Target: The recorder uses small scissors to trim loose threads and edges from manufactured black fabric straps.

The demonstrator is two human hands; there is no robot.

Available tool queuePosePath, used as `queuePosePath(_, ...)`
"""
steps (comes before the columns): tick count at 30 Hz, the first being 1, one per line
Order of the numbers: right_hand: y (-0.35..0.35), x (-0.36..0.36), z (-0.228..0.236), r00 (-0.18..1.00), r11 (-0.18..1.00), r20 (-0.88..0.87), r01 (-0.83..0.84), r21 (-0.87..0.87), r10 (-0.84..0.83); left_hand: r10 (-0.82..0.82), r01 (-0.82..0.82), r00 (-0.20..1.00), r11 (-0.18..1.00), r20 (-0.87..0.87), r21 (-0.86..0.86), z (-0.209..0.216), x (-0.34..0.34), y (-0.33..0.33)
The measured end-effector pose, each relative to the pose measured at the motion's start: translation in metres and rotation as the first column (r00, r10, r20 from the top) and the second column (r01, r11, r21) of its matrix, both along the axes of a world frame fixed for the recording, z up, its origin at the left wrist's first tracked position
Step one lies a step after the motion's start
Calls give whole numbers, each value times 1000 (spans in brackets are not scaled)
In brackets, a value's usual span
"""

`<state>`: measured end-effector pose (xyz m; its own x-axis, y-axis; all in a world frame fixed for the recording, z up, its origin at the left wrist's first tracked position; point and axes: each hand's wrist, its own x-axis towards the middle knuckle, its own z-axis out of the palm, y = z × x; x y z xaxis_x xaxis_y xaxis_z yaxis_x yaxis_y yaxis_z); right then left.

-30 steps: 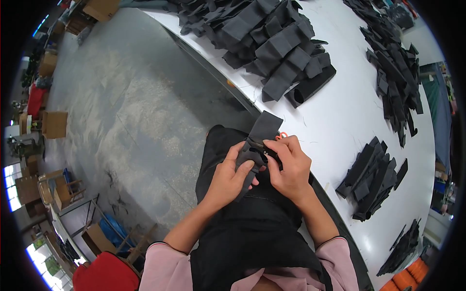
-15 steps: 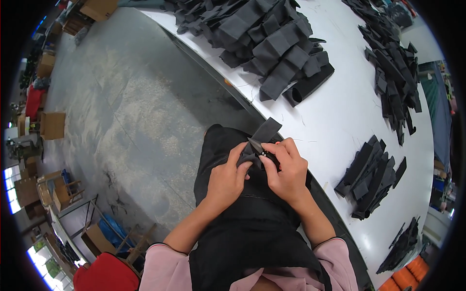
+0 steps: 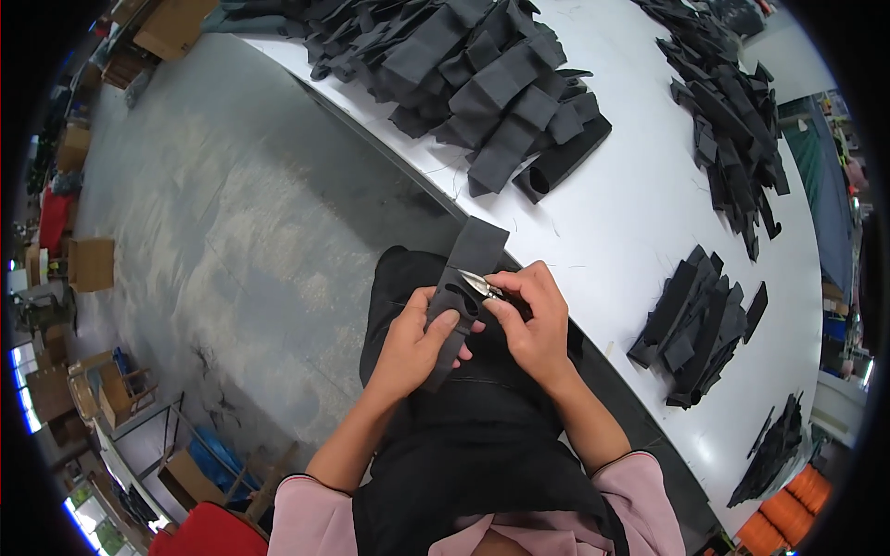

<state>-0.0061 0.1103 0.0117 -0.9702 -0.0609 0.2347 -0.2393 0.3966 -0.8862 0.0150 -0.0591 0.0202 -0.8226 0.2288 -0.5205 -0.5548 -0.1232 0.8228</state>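
Over my black apron [image 3: 445,408], a dark grey fabric strip [image 3: 476,245] is pinched in my left hand [image 3: 413,339], its thumb on top and fingertips showing beneath. The strip's upper end stretches toward the table edge, and a folded loop sits by my thumb. My right hand [image 3: 532,317] is closed around thread snips [image 3: 477,282], whose pale metal blades point left onto the strip, close to the loop. The handles are mostly hidden by my fingers. I cannot tell whether the blades touch the cloth.
A white table [image 3: 593,222] runs diagonally along my right. On it lie a large heap of dark fabric pieces [image 3: 482,83], a long pile [image 3: 732,130], and a smaller bunch [image 3: 693,324]. Orange spools [image 3: 788,510] stand at lower right, and a red seat [image 3: 209,533] at lower left.
The strip now extends longer above and below my left hand, with its loop showing. The snips' blades have turned into clearer view. The whole scene has shifted slightly left.
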Motion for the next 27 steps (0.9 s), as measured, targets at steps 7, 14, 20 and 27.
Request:
queuePosePath(7,7,-11,-21,864,934,498,112,-338,77,121,-178,974,930,190,322,-15,-16,-5)
queuePosePath(14,7,21,12,962,985,214,-173,-1,169,277,-376,913,854,299,360,-20,-41,-25)
queuePosePath(20,1,38,5,969,969,147,-217,115,199,295,-395,908,842,299,368,-19,-50,-27)
queuePosePath(27,-20,34,6,952,927,-9,-295,231,305,322,-419,899,830,297,368,-16,-47,-21)
